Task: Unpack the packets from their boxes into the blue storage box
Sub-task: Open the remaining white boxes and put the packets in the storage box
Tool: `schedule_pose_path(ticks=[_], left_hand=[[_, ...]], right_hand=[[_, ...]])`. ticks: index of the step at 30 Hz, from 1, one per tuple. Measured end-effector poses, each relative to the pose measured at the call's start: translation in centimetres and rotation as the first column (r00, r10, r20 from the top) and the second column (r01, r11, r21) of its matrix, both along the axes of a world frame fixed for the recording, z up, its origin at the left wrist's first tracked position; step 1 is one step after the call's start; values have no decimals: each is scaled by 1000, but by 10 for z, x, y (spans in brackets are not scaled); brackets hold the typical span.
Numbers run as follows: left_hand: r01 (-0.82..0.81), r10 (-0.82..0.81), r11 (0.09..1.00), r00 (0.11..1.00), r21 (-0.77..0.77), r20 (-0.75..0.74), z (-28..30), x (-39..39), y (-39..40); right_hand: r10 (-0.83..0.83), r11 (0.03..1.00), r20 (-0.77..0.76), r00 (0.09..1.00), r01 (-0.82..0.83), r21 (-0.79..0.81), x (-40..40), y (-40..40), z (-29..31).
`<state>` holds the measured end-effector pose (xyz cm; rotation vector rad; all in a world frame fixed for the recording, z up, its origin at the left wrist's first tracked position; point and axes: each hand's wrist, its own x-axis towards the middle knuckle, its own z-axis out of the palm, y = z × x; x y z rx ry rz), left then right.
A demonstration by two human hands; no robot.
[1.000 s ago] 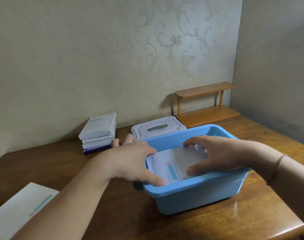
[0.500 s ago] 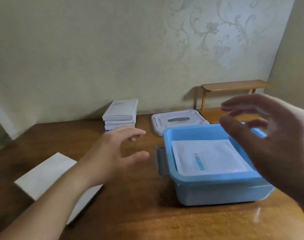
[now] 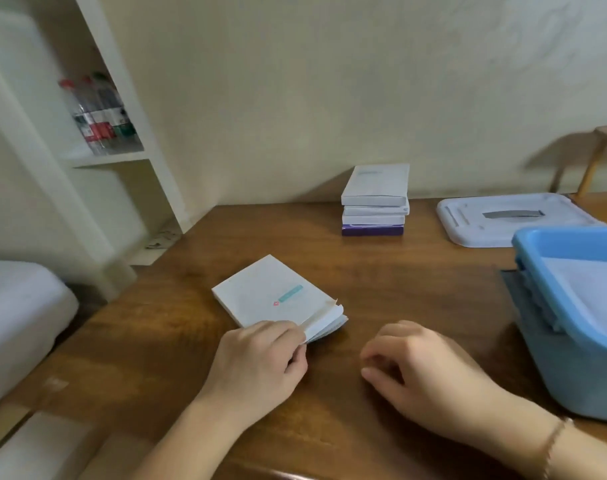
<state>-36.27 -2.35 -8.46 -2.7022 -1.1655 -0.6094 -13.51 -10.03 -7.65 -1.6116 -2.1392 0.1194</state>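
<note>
A flat white box [image 3: 274, 296] with a teal label lies on the wooden table [image 3: 399, 282], its near end flap open. My left hand [image 3: 260, 358] grips the box's near edge by that open end. A little to the right, my right hand [image 3: 423, 372] hovers over the table with loosely curled fingers and holds nothing. The blue storage box [image 3: 572, 358] stands at the right edge, with white packets [image 3: 586, 289] lying inside. A stack of several more boxes [image 3: 374, 199], the lowest one purple, sits by the wall.
The storage box's white lid [image 3: 502, 220] lies behind it. A wooden rack [image 3: 596, 150] stands at the far right. A white shelf with bottles [image 3: 97, 112] is on the left, and a white cushion [image 3: 14, 317] sits beyond the table's left edge.
Both hands left the blue box and moved left. My view swung left too. The left hand has taken hold of the white box lying on the table.
</note>
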Motion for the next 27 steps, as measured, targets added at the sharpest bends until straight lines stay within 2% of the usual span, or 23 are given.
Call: schedule_pose_path(ticks=[3, 7, 11, 14, 19, 27], left_hand=[[-45, 48, 996, 998, -77, 49, 1, -7, 6], [-97, 93, 985, 995, -146, -38, 5, -14, 15], [-97, 84, 983, 993, -154, -86, 5, -17, 23], [-57, 43, 987, 994, -150, -98, 7, -18, 26], [-3, -14, 987, 994, -162, -109, 10, -23, 27], [55, -64, 994, 994, -96, -94, 6, -28, 22]], right_hand=[[5, 996, 16, 1000, -6, 89, -6, 16, -5], [12, 977, 219, 976, -57, 204, -18, 35, -5], [95, 915, 501, 860, -274, 297, -23, 49, -6], [91, 881, 634, 768, -359, 309, -28, 56, -7], [65, 857, 695, 716, -397, 328, -35, 62, -7], [81, 802, 652, 754, -438, 407, -34, 69, -9]])
